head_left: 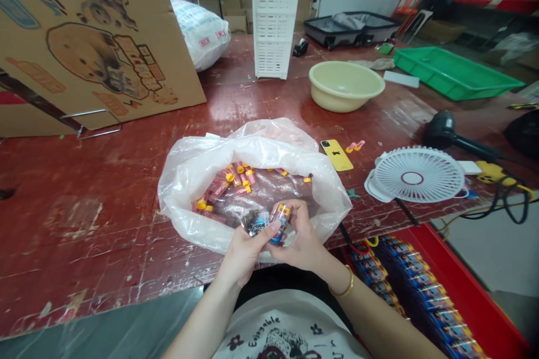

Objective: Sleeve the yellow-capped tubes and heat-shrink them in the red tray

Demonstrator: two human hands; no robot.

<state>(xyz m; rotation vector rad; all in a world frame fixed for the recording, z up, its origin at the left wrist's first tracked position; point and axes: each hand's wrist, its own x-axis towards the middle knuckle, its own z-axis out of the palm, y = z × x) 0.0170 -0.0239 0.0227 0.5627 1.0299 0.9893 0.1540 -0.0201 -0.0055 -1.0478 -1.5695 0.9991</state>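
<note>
My left hand (244, 249) is closed around some small clear printed wrappers (255, 221) with dark and blue markings. Its thumb reaches across to a small wrapped tube (281, 217) with a yellow top and a blue lower end. My right hand (304, 244) grips that tube between thumb and fingers. Both hands are over the near rim of an open white plastic bag (181, 185). Inside it, several small pink tubes with yellow caps (238, 175) lie mostly toward the left and back.
A yellow phone (337, 155), two small tubes (355, 146) and a white fan (415, 174) lie right of the bag. Beyond stand a cream basin (347, 87), white rack (275, 17) and cardboard box (96, 39). A red crate (475, 286) with rows of wrapped tubes is lower right.
</note>
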